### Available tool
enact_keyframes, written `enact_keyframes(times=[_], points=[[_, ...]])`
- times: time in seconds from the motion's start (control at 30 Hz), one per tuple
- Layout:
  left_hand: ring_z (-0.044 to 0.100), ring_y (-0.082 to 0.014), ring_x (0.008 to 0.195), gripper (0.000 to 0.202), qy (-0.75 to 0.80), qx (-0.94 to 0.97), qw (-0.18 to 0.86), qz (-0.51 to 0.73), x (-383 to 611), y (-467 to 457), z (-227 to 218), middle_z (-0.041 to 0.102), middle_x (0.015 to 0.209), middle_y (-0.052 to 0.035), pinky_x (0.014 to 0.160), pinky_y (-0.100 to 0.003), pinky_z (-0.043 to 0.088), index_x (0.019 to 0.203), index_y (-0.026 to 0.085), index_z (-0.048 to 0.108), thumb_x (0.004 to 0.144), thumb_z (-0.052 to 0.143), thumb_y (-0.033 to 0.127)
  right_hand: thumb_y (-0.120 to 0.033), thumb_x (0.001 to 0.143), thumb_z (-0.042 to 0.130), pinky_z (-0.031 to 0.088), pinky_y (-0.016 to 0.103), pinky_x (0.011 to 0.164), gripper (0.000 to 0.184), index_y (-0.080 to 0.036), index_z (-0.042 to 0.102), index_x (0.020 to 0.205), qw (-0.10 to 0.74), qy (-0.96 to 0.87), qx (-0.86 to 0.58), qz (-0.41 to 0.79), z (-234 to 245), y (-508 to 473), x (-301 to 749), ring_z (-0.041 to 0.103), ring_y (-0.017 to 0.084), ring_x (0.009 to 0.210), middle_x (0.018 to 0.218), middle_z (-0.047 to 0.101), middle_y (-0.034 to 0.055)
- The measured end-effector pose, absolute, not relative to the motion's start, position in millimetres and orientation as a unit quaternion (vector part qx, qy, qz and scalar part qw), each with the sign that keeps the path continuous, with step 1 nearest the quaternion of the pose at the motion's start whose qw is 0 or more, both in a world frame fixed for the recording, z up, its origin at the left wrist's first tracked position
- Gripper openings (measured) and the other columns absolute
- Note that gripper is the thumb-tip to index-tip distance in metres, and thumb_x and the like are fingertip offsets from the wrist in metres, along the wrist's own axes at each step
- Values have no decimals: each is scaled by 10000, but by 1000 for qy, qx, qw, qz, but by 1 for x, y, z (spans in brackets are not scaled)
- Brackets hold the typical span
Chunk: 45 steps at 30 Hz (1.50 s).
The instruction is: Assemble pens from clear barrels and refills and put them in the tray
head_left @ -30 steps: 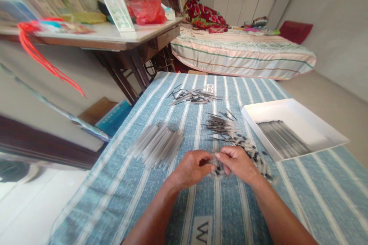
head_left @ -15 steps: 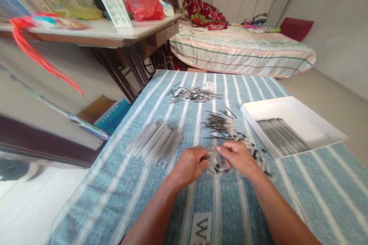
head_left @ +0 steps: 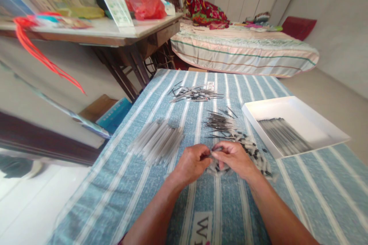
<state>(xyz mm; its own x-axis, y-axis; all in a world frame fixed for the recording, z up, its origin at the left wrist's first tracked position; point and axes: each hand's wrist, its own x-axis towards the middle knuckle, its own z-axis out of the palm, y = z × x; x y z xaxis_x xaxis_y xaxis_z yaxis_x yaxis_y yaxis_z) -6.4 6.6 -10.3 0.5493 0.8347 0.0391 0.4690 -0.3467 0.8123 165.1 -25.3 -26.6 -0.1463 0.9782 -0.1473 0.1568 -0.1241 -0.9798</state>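
Small clear plastic piece sits pinched between our left hand and right hand, both grips closed on it, over a heap of black-tipped caps.

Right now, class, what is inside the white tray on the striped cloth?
Thin dark rods lie side by side in the white tray; the floor around them is bare. Anything under them is covered.

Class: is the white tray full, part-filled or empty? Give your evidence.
Part-filled. The tray holds one bank of dark rods; the rest of its floor shows bare white.
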Motion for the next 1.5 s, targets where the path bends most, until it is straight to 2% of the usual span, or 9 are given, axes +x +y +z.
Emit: enact_keyframes(times=[0.2, 0.4, 0.57, 0.67, 0.9, 1.03, 1.23, 1.37, 1.5], points=[[437, -91, 527, 72, 468, 688, 465, 303, -6, 9, -7, 505, 544, 40, 496, -196, 314, 629, 149, 592, 666, 605, 209, -382, 734, 603, 309, 190, 406, 224, -160, 591, 759, 339, -589, -554, 481, -28, -30, 161, 462, 82, 411, 492, 510, -56], [434, -82, 515, 154, 478, 574, 541, 387, -12, 15, -3, 516, 551, 36, 487, -201, 320, 612, 137, 619, 593, 710, 260, -286, 763, 562, 328, 241, 528, 136, -199, 650, 705, 79, -747, -634, 184, -14, -32, 151, 604, 181, 630, 622, 644, 38], [422, -68, 484, 183, 474, 519, 580, 412, -13, 16, -1, 506, 519, 51, 468, -196, 305, 625, 134, 608, 587, 728, 267, -246, 761, 541, 319, 253, 530, 151, -192, 661, 686, 8, -772, -620, 138, -9, -31, 143, 625, 199, 630, 657, 677, 79], [408, -57, 458, 176, 466, 503, 582, 437, -13, 16, -1, 491, 481, 61, 456, -189, 300, 606, 136, 590, 602, 722, 252, -229, 745, 539, 283, 246, 508, 140, -203, 649, 662, 44, -765, -626, 145, -12, -31, 145, 602, 180, 596, 622, 663, 53], [449, -50, 446, 143, 430, 448, 599, 505, -16, 17, 2, 556, 527, 47, 441, -179, 320, 667, 138, 592, 663, 689, 244, -242, 729, 542, 263, 212, 471, 128, -201, 575, 613, 249, -713, -608, 245, -21, -34, 154, 425, 97, 467, 488, 490, -41], [482, -54, 453, 133, 412, 433, 609, 521, -16, 16, 3, 586, 554, 40, 448, -181, 346, 687, 141, 591, 669, 691, 227, -189, 702, 555, 328, 208, 528, 115, -181, 537, 589, 338, -702, -567, 269, -20, -38, 153, 452, 92, 534, 578, 490, -31], [504, -56, 445, 179, 403, 384, 637, 533, -14, 18, 3, 620, 594, 24, 433, -173, 364, 728, 137, 589, 631, 718, 213, -182, 696, 580, 340, 183, 453, 33, -174, 549, 707, 438, -567, -544, 437, -25, -42, 151, 439, 76, 482, 544, 490, -50], [510, -55, 439, 188, 398, 364, 648, 538, -15, 18, 3, 634, 601, 15, 430, -167, 369, 714, 137, 578, 620, 725, 206, -224, 690, 635, 394, 189, 448, 186, -166, 615, 866, 511, -495, -504, 490, -30, -42, 151, 501, 83, 474, 584, 564, -35], [525, -59, 442, 176, 395, 359, 652, 538, -15, 18, 3, 639, 606, 13, 426, -166, 373, 710, 139, 580, 626, 723, 200, -256, 687, 685, 452, 209, 460, 142, -166, 619, 774, 561, -427, -464, 537, -30, -41, 150, 584, 118, 526, 655, 646, 7]])
